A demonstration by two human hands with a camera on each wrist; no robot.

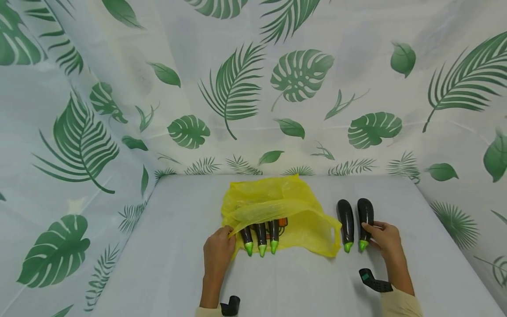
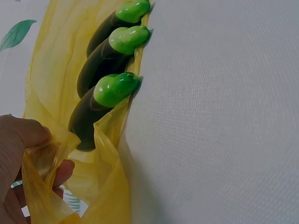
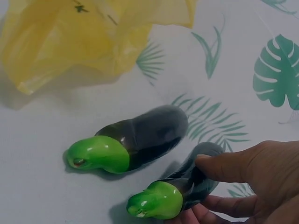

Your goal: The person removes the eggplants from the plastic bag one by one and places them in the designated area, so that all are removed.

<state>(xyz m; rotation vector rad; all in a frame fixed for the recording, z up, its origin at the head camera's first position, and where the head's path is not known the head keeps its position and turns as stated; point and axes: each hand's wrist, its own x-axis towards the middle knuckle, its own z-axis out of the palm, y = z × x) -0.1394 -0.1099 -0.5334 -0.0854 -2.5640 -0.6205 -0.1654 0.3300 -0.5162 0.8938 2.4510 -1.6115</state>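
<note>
Our right hand [image 1: 385, 237] grips an eggplant [image 1: 365, 210] toward the right edge of the worktop [image 1: 429, 251]; our left hand [image 1: 218, 247] pinches the bag [image 1: 273, 190], three eggplants [image 1: 261, 233] in its mouth.

White green-leaf-printed sheeting [image 1: 253, 132] across top and both sides of frame; flat pale-grey tabletop [image 1: 297, 281], lower centre.

- Dim, diffuse light throughout.
- Small glints on the eggplants [image 2: 100, 65].
- Left wrist view: soft shadow on the table [image 2: 215, 116], lower centre.
- Right wrist view: slightly soft.
</note>
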